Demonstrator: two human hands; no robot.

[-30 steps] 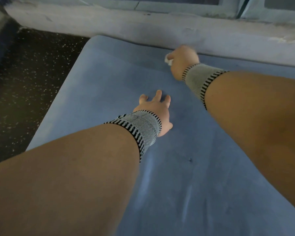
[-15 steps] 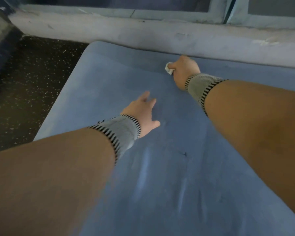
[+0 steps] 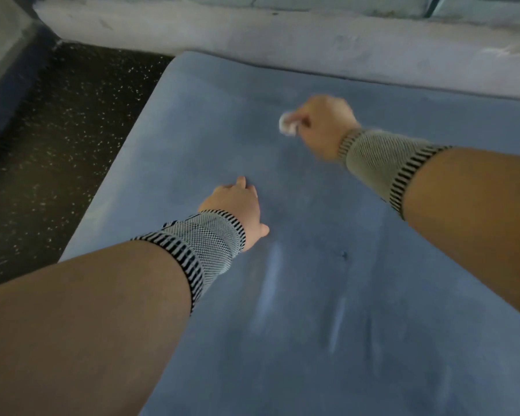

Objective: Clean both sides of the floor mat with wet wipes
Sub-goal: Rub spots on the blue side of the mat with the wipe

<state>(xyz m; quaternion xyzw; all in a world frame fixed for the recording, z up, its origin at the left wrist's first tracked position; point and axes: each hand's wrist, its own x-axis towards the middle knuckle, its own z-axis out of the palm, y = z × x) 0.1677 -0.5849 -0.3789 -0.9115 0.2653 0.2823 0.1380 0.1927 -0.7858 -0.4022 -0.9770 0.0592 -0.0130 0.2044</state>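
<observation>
A large blue floor mat (image 3: 327, 310) lies flat and fills most of the view, with pale streaks near its middle. My right hand (image 3: 323, 127) is closed on a small crumpled white wet wipe (image 3: 287, 124) and presses it onto the far part of the mat. My left hand (image 3: 237, 208) rests palm down on the mat nearer to me, fingers pointing away, holding nothing. Both wrists wear grey knitted bands with black stripes.
A dark speckled floor (image 3: 57, 151) lies to the left of the mat. A pale concrete ledge (image 3: 282, 37) runs along the mat's far edge, with a window frame above it. A grey wall corner (image 3: 0, 40) stands at the far left.
My right hand has drawn the wipe back toward me from the mat's far edge. My left hand has slid left and back, its fingers less spread.
</observation>
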